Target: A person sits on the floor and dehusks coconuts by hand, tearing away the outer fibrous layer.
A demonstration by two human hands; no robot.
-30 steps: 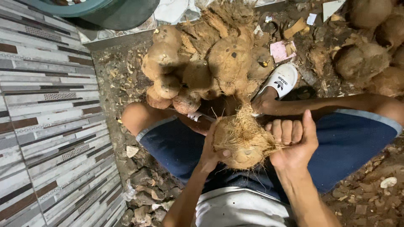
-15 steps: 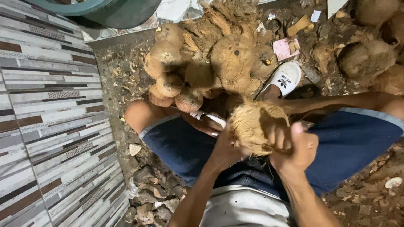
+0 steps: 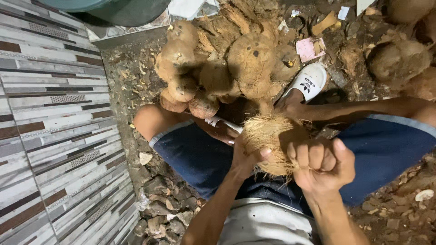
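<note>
A heap of husked coconuts (image 3: 218,68) lies on the dirt floor (image 3: 399,204) just beyond the person's knees, close enough to block the way forward. More coconuts (image 3: 399,59) sit toward the far right corner of the floor, and a white shoe (image 3: 305,82) rests between the two groups. Husk scraps and shell chips (image 3: 159,195) litter the ground along the striped tiled wall (image 3: 54,136) on the left, and the rim of a dark green tub (image 3: 122,9) shows at the far edge.

The fibrous coconut (image 3: 272,143) is held over the lap, above blue shorts (image 3: 195,159). The left hand (image 3: 247,156) wraps the nut's near left side, fingers curled under the fibre. The right hand (image 3: 323,165) is clenched tight against its right side, gripping husk strands. A pale-handled tool (image 3: 222,123) lies just behind the nut, partly hidden.

Open room is scarce: the wall closes the left, the heap the front; bare floor shows only at the right.
</note>
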